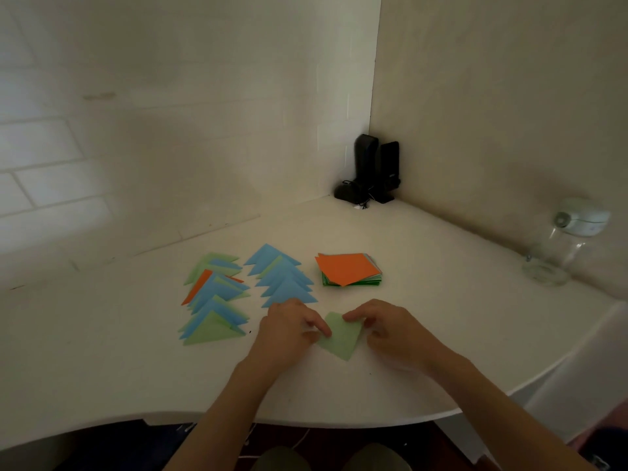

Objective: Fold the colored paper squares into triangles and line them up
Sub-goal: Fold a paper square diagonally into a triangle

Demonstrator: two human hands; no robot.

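White corner surface [424, 300] against pale walls; two black speakers [375, 168] at the back corner, glass jar [557, 248] with a white lid far right. Light green paper square [341, 336] lies flat near the front edge, rotated like a diamond, between both hands. Left hand [289, 329] sits on its left corner, fingers [321, 326] curled down and pressing or pinching the edge; can't tell if the corner is lifted. Right hand [384, 329] is at the upper right corner, fingers [353, 316] bent over the paper edge, apparently pinching it. Judgement: fold is just starting, sheet still reads as unfolded. Stack of unfolded squares [350, 270], orange on top, sits further back, well apart from the hands. Two rows of finished triangles behind and to the left: blue row [283, 278] just behind the left hand, mixed green/blue/orange row [215, 297] further left, each overlapped like shingles. Handling: paper looks thin, very light, floppy, will slide on the smooth surface and crease permanently wherever pressed. Best to pin one corner with a fingertip, take the opposite corner in a light pinch, bring it across, align corners before flattening the diagonal. Risk: sheet skates or corners mismatch, and a sleeve or wrist sweep could disturb the nearby blue row.
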